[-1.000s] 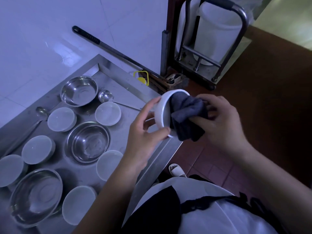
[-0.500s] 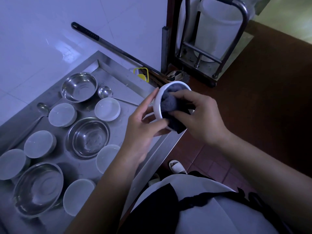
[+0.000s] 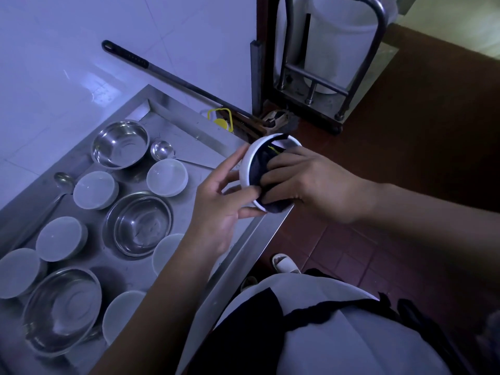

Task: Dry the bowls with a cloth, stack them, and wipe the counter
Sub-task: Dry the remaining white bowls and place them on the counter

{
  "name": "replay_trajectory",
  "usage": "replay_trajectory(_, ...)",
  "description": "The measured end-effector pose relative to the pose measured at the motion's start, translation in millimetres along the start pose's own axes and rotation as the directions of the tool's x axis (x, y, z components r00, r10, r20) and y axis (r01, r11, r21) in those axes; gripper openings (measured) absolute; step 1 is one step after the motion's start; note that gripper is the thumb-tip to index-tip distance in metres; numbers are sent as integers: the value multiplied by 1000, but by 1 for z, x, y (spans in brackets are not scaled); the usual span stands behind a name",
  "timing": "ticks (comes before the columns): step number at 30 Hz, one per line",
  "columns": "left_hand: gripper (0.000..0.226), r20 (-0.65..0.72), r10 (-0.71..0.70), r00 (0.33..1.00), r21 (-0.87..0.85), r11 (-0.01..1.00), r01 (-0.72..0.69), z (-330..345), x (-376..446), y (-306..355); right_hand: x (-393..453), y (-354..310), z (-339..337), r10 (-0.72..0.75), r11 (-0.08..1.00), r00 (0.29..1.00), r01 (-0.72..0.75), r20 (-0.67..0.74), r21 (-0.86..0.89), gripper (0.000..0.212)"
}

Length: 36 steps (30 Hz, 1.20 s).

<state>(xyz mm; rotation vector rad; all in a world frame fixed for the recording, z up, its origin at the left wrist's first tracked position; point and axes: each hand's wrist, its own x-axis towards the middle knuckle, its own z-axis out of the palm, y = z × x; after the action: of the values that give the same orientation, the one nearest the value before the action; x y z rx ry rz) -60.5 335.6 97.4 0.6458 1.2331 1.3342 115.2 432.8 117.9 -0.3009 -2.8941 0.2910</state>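
Bowl (image 3: 253, 163), round white, gripped by left hand (image 3: 219, 209) fingers; right hand (image 3: 305, 185) fingers press dark cloth (image 3: 261, 169) inside.

Eight white bowls (image 3: 167, 177), one of them held off the tabletop, three steel bowls (image 3: 120, 144), two ladles (image 3: 162, 150), one dark cloth (image 3: 261, 169).

Dim, blue-tinted view; soft glare on the wall (image 3: 89, 85), wide-angle edges curved.
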Motion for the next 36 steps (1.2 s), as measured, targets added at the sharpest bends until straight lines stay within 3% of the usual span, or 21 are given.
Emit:
replay_trajectory(3,66,-15,18,1000,49,999,-18,0,0,-3,-3,6,2,1,991,992,16,129,-135,26)
replay_trajectory(5,65,-21,13,1000,80,997,-11,0,3,-3,-5,7,5,40,984,990,-15,135,-177,28)
replay_trajectory(8,60,-85,-9,996,71,997,15,-6,13,-6,-9,5,9,113,979,993,-106,25,-177,31)
replay_trajectory(11,54,-231,-23,973,28,999,30,-27,26,-12,-18,-5,17,301,953,946,-304,-119,-4,37)
replay_trajectory(13,51,-333,-76,940,-59,996,60,-49,35,-23,-31,-10,25,486,867,858,-449,-165,215,41)
replay_trajectory(16,47,-432,-217,875,-178,972,154,-82,51,-53,-57,-13,39,726,631,678,-586,-119,509,41)
replay_trajectory(21,16,-411,-450,793,-353,881,317,-100,69,-109,-83,-31,55,910,293,414,-620,-15,728,53)
replay_trajectory(23,20,-414,-507,756,-420,843,335,-101,72,-123,-91,-35,56,937,225,349,-609,2,760,54)
replay_trajectory(27,41,-412,-561,718,-487,802,347,-98,83,-134,-100,-34,57,949,178,314,-615,32,768,52)
replay_trajectory(36,40,-459,-595,660,-471,792,387,-97,101,-136,-103,-28,56,945,125,320,-538,64,833,46)
